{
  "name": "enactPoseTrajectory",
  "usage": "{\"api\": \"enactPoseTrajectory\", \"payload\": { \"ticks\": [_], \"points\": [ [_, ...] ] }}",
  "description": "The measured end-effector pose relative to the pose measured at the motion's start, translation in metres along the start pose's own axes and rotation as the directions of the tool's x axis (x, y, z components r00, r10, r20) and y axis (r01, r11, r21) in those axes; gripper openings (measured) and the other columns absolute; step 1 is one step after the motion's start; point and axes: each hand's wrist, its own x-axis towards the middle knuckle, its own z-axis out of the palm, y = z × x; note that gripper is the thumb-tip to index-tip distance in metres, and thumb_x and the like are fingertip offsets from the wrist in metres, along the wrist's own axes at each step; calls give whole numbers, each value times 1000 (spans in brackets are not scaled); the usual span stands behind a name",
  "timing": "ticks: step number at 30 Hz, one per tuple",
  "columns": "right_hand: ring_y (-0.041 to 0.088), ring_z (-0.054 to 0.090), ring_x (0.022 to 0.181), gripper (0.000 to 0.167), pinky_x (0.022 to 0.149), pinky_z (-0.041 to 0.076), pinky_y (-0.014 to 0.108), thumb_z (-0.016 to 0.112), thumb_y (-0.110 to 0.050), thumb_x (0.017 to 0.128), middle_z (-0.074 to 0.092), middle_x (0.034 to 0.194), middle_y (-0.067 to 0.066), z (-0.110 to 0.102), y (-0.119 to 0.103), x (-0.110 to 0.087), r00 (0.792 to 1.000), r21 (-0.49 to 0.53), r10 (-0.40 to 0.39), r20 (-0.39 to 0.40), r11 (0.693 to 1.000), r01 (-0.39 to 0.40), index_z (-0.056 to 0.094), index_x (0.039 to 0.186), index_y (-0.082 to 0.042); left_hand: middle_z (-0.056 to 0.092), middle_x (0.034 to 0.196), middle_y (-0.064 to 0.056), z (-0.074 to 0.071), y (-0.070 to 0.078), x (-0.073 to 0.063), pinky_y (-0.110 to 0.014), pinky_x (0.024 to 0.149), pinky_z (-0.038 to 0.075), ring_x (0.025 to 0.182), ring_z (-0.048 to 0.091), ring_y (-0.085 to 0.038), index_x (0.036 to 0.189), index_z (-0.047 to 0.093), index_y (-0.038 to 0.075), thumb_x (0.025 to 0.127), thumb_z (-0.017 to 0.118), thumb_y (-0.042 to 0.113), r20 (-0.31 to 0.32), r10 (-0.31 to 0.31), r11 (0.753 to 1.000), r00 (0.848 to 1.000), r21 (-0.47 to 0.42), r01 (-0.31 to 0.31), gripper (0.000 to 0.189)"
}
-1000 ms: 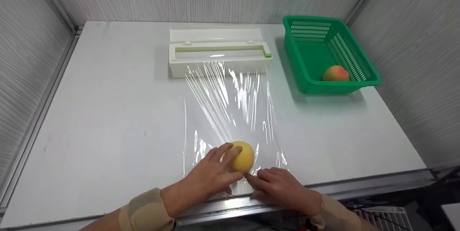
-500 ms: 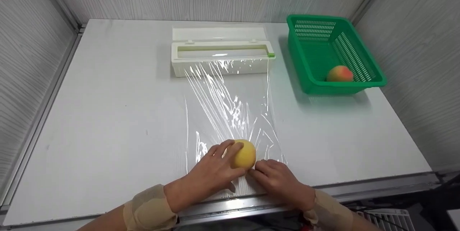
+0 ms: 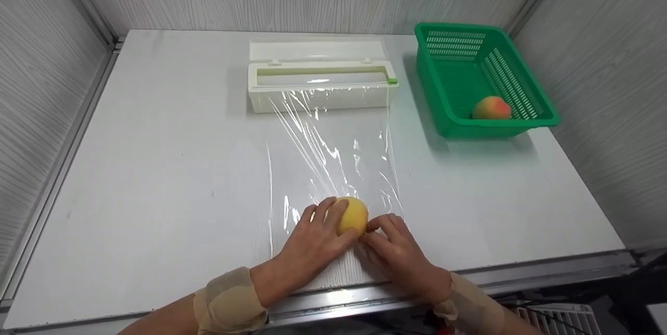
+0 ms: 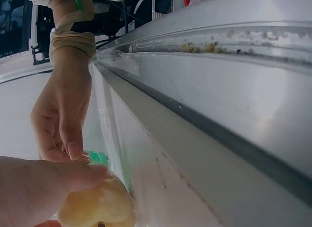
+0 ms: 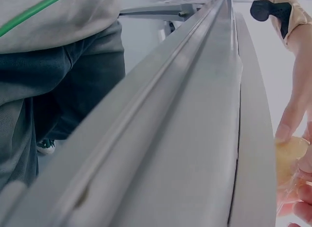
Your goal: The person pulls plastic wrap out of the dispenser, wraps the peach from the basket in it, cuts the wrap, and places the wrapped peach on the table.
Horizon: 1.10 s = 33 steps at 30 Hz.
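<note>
A round yellow fruit (image 3: pixel 357 216) sits on clear plastic wrap near the table's front edge. My left hand (image 3: pixel 310 236) holds it from the left, with fingers over its top and thumb on the near side. In the left wrist view the fruit (image 4: pixel 97 202) shows a small dark pit. My right hand (image 3: pixel 393 249) is close against the fruit's right side, its curled fingers pinching gathered wrap (image 5: pixel 286 194), seen in the right wrist view. The wrap sheet (image 3: pixel 359 152) runs back, creased and shiny, to a white wrap dispenser (image 3: pixel 323 99) with its lid raised.
At the back right stands a green plastic basket (image 3: pixel 443 100) with a yellow-and-pink fruit (image 3: pixel 491 108) in it. A small green slider (image 3: pixel 392 81) is at the dispenser's right end. The table's metal front edge (image 3: pixel 338 297) runs just below my hands.
Both hands and the fruit have shifted slightly away from the front edge. My right hand has come up against the fruit, drawing the wrap's right side inward.
</note>
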Motion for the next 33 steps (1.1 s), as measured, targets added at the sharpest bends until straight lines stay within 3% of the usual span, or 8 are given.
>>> {"api": "enactPoseTrajectory", "payload": {
  "ticks": [5,8,13,19,22,30,33],
  "points": [
    [21,53,92,11,83,42,31,68,-8,89,58,100,5,-2,0,0,997,-9,42,72,999,-41,66,100,-7,58,123,-13,-1,-6,3,-38,76,55,106,60,-31,98,55,13,87,67,22,-5,-13,1000,1000,11,13,19],
    [20,53,93,10,82,43,30,64,-9,93,57,101,6,-3,2,0,991,-14,56,118,998,-55,63,102,-6,60,120,-9,-1,-10,6,-36,77,54,104,62,-28,107,56,13,86,70,38,-9,-34,999,999,-3,33,36],
    [20,54,92,23,80,45,32,72,-14,85,56,102,7,-3,4,-1,992,-81,9,129,997,2,61,103,-4,63,117,-5,-3,-15,10,-34,79,54,103,64,-25,130,56,11,79,76,52,16,-72,994,997,-82,73,68],
    [15,52,85,22,77,44,27,62,2,87,55,94,1,-6,7,-3,986,-78,28,162,997,-15,57,108,-2,64,119,-7,-5,-20,12,-35,85,55,107,64,-24,129,59,10,79,74,55,71,-70,990,995,-118,78,69],
    [14,54,85,19,76,47,25,56,1,91,57,95,2,-14,11,-2,984,-60,37,173,998,-27,58,110,-2,65,118,-7,-7,-22,13,-35,84,55,107,65,-25,128,59,11,79,76,53,77,-65,987,995,-140,75,67],
    [12,62,82,27,68,54,19,65,13,81,62,97,4,-36,21,11,989,-64,-38,141,997,47,67,100,-5,64,115,-7,-11,-28,15,-37,86,55,106,65,-25,125,60,11,80,78,48,115,-65,977,991,-195,86,61],
    [11,64,77,25,65,54,18,62,11,84,64,97,4,-42,22,15,987,-69,-56,149,995,67,67,101,-5,64,113,-8,-12,-28,16,-37,85,56,103,66,-25,123,60,10,79,78,48,122,-69,976,990,-197,93,60]
  ]
}}
